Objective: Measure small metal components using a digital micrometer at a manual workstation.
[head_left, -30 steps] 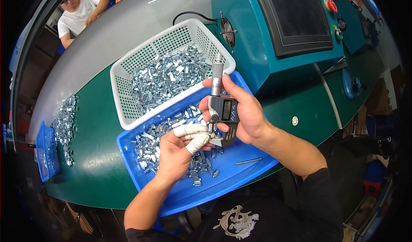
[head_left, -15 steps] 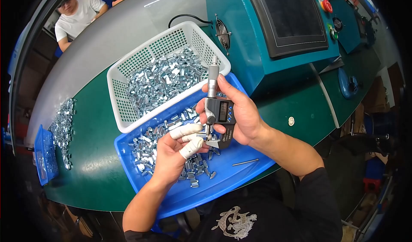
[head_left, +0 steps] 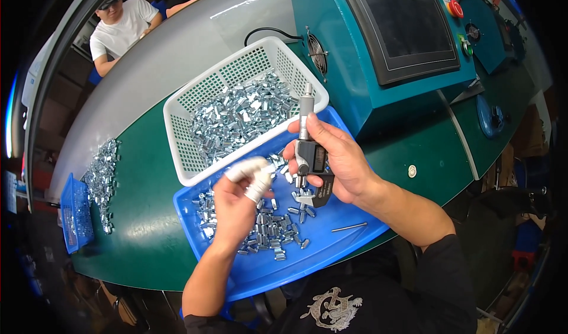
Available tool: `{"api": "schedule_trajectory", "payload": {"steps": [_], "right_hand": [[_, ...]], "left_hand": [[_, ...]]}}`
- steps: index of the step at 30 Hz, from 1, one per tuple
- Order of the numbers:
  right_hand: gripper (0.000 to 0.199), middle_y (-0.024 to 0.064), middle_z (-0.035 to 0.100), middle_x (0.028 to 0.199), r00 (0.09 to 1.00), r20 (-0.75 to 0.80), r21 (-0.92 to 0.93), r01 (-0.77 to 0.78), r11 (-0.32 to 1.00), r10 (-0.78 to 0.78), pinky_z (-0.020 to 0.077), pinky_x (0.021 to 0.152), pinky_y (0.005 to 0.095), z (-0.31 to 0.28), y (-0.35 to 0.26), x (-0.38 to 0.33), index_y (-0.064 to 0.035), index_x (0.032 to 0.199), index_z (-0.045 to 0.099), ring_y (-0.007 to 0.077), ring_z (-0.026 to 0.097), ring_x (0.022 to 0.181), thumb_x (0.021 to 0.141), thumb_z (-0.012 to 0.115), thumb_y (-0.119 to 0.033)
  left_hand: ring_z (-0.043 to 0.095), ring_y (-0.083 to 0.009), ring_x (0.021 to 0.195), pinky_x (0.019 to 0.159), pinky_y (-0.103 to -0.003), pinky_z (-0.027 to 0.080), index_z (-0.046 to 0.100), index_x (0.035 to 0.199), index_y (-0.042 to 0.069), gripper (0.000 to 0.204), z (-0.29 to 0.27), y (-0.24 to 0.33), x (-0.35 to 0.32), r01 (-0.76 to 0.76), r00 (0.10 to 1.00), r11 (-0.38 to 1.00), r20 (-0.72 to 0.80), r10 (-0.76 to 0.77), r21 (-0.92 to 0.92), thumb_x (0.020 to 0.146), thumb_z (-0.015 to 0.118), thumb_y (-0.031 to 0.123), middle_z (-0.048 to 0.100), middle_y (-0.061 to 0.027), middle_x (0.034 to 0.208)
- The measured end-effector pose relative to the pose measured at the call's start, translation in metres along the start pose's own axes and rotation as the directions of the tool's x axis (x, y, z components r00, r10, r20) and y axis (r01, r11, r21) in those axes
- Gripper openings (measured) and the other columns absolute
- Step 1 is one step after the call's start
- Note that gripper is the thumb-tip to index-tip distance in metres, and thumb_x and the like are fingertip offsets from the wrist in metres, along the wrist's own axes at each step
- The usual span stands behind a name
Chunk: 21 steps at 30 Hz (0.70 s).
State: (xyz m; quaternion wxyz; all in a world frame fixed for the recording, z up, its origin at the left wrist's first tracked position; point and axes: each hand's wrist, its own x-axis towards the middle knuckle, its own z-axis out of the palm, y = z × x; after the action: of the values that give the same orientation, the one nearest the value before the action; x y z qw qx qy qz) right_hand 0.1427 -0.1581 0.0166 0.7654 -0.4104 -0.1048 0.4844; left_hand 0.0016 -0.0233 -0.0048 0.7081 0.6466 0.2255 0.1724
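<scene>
My right hand (head_left: 350, 165) grips a digital outside micrometer (head_left: 306, 150), held upright with its thimble up and its frame below. Between the micrometer's measuring faces I see no part. To its left, my left hand (head_left: 234, 207) has white finger covers on the thumb and fingers, slightly blurred. Its fingertips are pinched together on a small shiny metal piece (head_left: 270, 169), partly hidden. Both hands are over a blue tray (head_left: 322, 248) holding loose, short, zinc-coloured metal pieces (head_left: 278, 230). Behind it, a white perforated basket (head_left: 177, 139) is heaped with similar pieces.
A thin metal rod (head_left: 349, 227) lies in the tray. At the left, a metal-piece pile (head_left: 105, 177) sits beside a small blue basket (head_left: 77, 213). A teal machine (head_left: 349, 79) with a screen stands behind right. A person (head_left: 121, 29) sits across the table.
My left hand has drawn back left and up from the micrometer's jaws with the metal piece. The right hand still holds the micrometer. The whole view has shifted slightly.
</scene>
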Motion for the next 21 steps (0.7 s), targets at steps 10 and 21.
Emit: {"api": "schedule_trajectory", "payload": {"steps": [10, 21], "right_hand": [[0.038, 0.0101, 0.062, 0.084, 1.0, -0.02, -0.014, -0.015, 1.0, 0.015, 0.0405, 0.039, 0.0209, 0.0, 0.0, 0.0, -0.0059, 0.11, 0.049, 0.014, 0.062, 0.069, 0.098, 0.04, -0.041], [0.037, 0.0103, 0.062, 0.083, 1.0, -0.01, 0.011, -0.013, 1.0, 0.013, 0.0411, 0.039, 0.0205, -0.002, -0.002, 0.0, -0.0059, 0.109, 0.049, 0.0143, 0.062, 0.069, 0.098, 0.04, -0.04]], "left_hand": [[0.061, -0.0281, 0.073, 0.063, -0.037, 0.049, 0.065, 0.094, 0.002, 0.028, 0.008, -0.005, -0.014, -0.313, 0.941, 0.476, 0.337, 0.036, 0.822, 0.075, 0.072, 0.02, 0.061, -0.0137, 0.08], [0.058, -0.0337, 0.071, 0.063, -0.044, 0.047, 0.065, 0.085, 0.002, 0.018, 0.014, -0.022, -0.015, -0.361, 0.92, 0.441, 0.391, 0.025, 0.822, 0.073, 0.07, 0.015, 0.057, -0.0135, 0.075]]}}
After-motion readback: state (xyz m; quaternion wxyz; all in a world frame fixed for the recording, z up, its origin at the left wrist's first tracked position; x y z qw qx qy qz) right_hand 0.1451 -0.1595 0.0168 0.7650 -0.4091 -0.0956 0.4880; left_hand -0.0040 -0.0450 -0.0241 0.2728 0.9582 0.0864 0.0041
